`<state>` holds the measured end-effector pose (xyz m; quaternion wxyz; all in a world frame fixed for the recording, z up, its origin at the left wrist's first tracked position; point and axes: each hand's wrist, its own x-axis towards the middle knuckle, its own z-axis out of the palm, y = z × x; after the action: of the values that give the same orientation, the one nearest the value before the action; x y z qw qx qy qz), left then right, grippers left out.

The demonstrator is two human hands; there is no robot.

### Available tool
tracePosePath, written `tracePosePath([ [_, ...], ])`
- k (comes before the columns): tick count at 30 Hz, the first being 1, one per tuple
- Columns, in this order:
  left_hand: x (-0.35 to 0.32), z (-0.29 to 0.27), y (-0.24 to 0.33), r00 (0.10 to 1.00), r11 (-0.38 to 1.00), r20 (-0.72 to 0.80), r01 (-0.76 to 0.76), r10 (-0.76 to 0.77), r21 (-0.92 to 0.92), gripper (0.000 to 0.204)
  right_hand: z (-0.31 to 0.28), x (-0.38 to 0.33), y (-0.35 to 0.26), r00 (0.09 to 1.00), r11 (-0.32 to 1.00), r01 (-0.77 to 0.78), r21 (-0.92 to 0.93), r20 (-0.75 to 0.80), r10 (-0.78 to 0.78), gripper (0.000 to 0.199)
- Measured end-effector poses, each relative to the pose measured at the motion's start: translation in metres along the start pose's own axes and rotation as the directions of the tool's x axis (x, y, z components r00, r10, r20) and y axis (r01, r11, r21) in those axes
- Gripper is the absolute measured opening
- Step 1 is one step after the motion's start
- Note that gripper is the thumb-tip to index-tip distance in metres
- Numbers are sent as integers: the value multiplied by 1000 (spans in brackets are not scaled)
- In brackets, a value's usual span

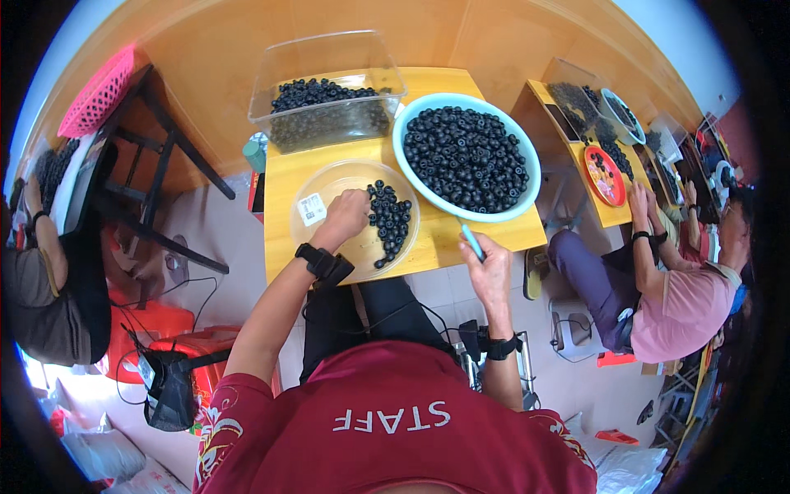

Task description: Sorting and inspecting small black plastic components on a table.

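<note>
- Left hand (346, 216) inside the clear shallow dish (329, 185), fingers curled together at the edge of a small cluster of dark round pieces (389, 221); whether one is pinched cannot be told.
- Right hand (487, 267) near the front edge of the wooden worktop (436, 247), closed around a slim light-blue tool (472, 242) that points toward the blue bowl.
- Big light-blue bowl (409, 123) just right of the dish, filled almost to the rim with the same dark pieces.
- Clear plastic bin (329, 58) at the back of the worktop, holding a layer of more dark pieces.
- Judged by the piles: only a small share lying in the dish, the bulk waiting in bowl and bin, so seemingly early in the work.
- Black bands on both wrists, cables trailing down toward the lap.
- To the right, another person in a pink top (683, 309) busy at a separate table with an orange plate (605, 175).
</note>
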<state>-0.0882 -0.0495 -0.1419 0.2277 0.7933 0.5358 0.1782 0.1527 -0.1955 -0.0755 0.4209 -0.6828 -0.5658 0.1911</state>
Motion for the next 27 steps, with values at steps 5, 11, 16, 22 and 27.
tracePosePath([
  [5, -3, -1, -5, 999, 999, -41, -33, 35, 40, 12, 9, -14, -12, 1000, 998, 2, 56, -5, -2, 25],
  [11, -61, -63, 44, 980, 510, 183, 196, -77, -837, 10, 23, -13, -15, 994, 981, 98, 166, 33, -105, 28],
  [16, -104, -61, 76, 969, 268, 246, 246, -33, -931, 15, 42, -12, -48, 955, 948, 168, 271, 193, -225, 38],
  [22, -108, -59, 76, 960, 174, 280, 273, 15, -946, 21, 57, -16, -63, 959, 879, -36, 475, 265, -104, 36],
  [27, -104, -56, 82, 963, 238, 268, 255, 21, -937, 23, 50, -14, -61, 938, 923, 263, 282, 151, -313, 29],
])
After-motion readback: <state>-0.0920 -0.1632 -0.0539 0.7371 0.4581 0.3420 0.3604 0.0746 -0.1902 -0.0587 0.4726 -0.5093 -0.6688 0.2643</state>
